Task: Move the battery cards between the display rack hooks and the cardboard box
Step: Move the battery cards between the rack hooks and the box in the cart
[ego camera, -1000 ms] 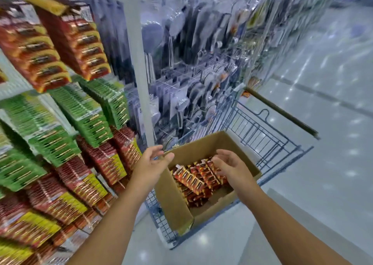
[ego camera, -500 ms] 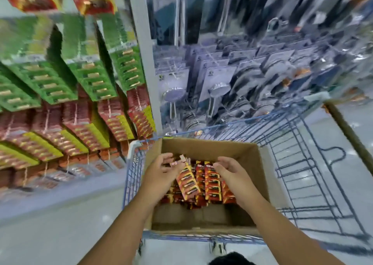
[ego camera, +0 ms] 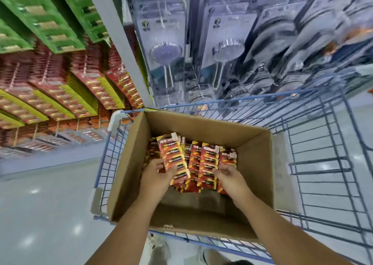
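We are at the pick-up step, both hands down in the cardboard box (ego camera: pixel 129 176) that sits in the blue wire cart (ego camera: pixel 323 163), so the work now is to come away with one tidy stack of battery cards (ego camera: pixel 207 161) and not a fan of loose ones. To do that well, we square the lifted cards against the rows beneath, keep their hang-holes lined up at the far end, and lift straight up so the edges clear the box wall before we turn toward the display rack hooks (ego camera: pixel 44 79) on our left. Our left hand (ego camera: pixel 156 175) reaches in palm-down, forearm angled inward, thumb and fingers curled round the near end of a tilted stack (ego camera: pixel 174 159), which it holds raised above the rest. Our right hand (ego camera: pixel 228 175) comes in from the other side, fingers loosely curled over the right-hand rows; we cannot tell whether it actually pinches a card.
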`<control>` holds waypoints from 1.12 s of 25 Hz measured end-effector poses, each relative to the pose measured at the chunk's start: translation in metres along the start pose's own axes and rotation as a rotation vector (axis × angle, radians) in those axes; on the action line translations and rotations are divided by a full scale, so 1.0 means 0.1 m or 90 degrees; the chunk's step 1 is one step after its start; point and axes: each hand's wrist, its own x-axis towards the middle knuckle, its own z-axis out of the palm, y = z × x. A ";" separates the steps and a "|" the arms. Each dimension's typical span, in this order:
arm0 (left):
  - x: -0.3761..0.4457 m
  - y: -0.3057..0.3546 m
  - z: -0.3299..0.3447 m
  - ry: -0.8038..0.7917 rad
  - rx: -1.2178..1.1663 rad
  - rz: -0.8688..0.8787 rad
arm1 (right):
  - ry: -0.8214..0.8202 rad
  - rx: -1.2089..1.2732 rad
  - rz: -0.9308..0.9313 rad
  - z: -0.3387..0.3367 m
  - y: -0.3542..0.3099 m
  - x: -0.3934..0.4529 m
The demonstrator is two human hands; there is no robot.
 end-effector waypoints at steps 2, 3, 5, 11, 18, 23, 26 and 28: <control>0.16 -0.06 0.12 0.017 -0.002 -0.014 | 0.015 0.004 0.014 0.11 0.07 0.20; 0.24 -0.07 0.18 0.024 0.001 -0.013 | 0.021 -0.011 0.018 0.18 0.11 0.32; 0.40 -0.09 0.29 0.044 0.015 -0.024 | 0.042 -0.069 0.021 0.34 0.17 0.55; 0.67 -0.20 0.49 0.063 0.100 -0.024 | 0.169 -0.363 0.012 0.82 0.29 0.98; 0.88 -0.35 0.48 0.039 0.057 -0.002 | 0.229 -0.285 -0.113 0.86 0.39 1.08; 0.91 -0.37 0.43 0.032 0.019 0.024 | 0.264 -0.203 -0.067 0.87 0.29 1.15; 0.89 -0.35 0.39 0.028 -0.003 0.030 | 0.271 -0.257 -0.048 0.93 0.27 1.18; 0.88 -0.34 0.36 0.013 -0.024 0.038 | 0.270 -0.201 -0.014 0.95 0.22 1.18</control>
